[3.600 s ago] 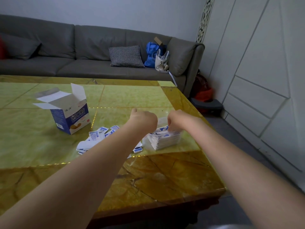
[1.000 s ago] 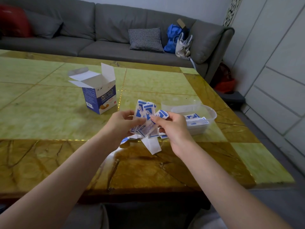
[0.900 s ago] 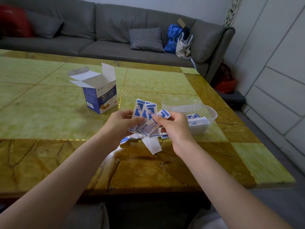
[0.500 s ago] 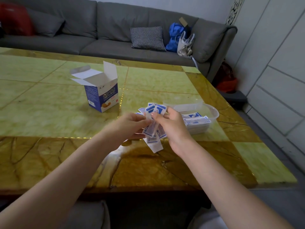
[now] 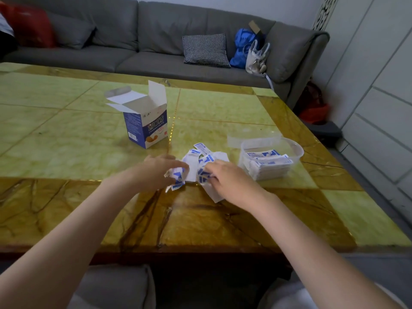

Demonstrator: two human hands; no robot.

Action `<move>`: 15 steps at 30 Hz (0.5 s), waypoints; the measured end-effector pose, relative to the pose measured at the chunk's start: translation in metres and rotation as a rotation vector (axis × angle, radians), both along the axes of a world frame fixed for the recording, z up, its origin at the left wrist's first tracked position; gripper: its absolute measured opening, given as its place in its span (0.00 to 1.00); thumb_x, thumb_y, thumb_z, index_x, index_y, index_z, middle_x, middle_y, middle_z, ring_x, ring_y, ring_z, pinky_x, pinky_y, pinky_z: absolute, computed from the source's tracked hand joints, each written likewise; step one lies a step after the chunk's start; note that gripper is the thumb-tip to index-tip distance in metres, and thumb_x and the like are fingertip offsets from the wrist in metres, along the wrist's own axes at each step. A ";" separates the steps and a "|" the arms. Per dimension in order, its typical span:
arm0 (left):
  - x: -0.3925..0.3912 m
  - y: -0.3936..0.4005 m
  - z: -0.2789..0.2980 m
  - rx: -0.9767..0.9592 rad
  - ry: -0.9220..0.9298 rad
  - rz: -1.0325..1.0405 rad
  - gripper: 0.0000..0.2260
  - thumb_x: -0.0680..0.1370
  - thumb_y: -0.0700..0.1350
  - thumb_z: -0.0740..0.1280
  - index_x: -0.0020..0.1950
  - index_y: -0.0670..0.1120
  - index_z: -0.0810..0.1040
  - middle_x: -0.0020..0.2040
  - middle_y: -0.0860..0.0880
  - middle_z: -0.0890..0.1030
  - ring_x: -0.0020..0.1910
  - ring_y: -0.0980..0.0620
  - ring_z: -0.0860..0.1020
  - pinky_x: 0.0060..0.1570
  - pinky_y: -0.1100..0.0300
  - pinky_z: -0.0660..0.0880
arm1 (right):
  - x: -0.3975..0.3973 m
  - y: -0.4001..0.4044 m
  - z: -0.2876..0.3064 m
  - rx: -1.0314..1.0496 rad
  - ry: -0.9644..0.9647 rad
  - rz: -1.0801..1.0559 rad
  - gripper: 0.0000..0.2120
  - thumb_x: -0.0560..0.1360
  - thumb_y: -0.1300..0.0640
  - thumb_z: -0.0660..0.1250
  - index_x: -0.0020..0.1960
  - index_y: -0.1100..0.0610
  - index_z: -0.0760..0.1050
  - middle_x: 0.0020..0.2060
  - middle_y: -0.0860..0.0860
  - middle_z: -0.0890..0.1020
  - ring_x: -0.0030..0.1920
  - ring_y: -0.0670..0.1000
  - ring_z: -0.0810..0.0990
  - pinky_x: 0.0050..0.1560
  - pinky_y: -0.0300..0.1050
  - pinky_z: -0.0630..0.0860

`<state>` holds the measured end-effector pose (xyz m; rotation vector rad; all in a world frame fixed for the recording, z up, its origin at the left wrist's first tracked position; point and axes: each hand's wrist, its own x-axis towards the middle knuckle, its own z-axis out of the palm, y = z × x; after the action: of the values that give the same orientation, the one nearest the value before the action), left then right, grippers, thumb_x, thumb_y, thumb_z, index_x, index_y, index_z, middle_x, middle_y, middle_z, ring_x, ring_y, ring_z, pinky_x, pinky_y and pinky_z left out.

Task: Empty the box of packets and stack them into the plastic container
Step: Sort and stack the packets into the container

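both hands (image 5: 160, 170) (image 5: 225, 177) now down on table (image 5: 66, 141), fingers gripping loose packets (image 5: 200, 159)

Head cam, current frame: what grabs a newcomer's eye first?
Both hands meet at table centre: the left hand and the right hand each grip blue-and-white packets from a loose pile on the green-and-amber table. Right of them stands a clear plastic container already holding a stack of packets; behind and to the left stands the open blue box, flaps up.
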<state>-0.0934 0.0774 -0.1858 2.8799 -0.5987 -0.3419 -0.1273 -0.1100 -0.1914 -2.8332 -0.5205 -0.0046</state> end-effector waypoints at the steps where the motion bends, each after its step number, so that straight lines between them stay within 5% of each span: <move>1: 0.001 -0.001 -0.002 0.030 -0.002 -0.009 0.21 0.78 0.46 0.62 0.70 0.59 0.63 0.74 0.51 0.60 0.71 0.46 0.62 0.69 0.55 0.57 | -0.001 0.002 -0.004 -0.022 0.026 0.013 0.10 0.77 0.64 0.55 0.56 0.59 0.70 0.54 0.55 0.74 0.56 0.56 0.72 0.51 0.50 0.71; 8: 0.007 0.004 -0.004 0.005 -0.080 -0.005 0.16 0.73 0.50 0.69 0.59 0.57 0.73 0.67 0.52 0.68 0.66 0.48 0.64 0.67 0.51 0.63 | -0.009 0.003 0.001 -0.138 0.104 0.040 0.13 0.78 0.62 0.53 0.61 0.61 0.66 0.61 0.56 0.68 0.61 0.55 0.66 0.55 0.48 0.67; 15: 0.002 -0.001 -0.002 0.033 -0.035 -0.130 0.21 0.77 0.43 0.64 0.67 0.60 0.66 0.70 0.59 0.64 0.65 0.50 0.61 0.64 0.55 0.63 | -0.004 0.001 -0.002 0.014 0.002 -0.012 0.10 0.76 0.63 0.56 0.56 0.60 0.71 0.54 0.55 0.76 0.53 0.55 0.73 0.48 0.46 0.69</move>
<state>-0.0917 0.0762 -0.1874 2.8910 -0.7963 -0.3229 -0.1318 -0.1089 -0.1935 -2.8222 -0.5017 -0.0081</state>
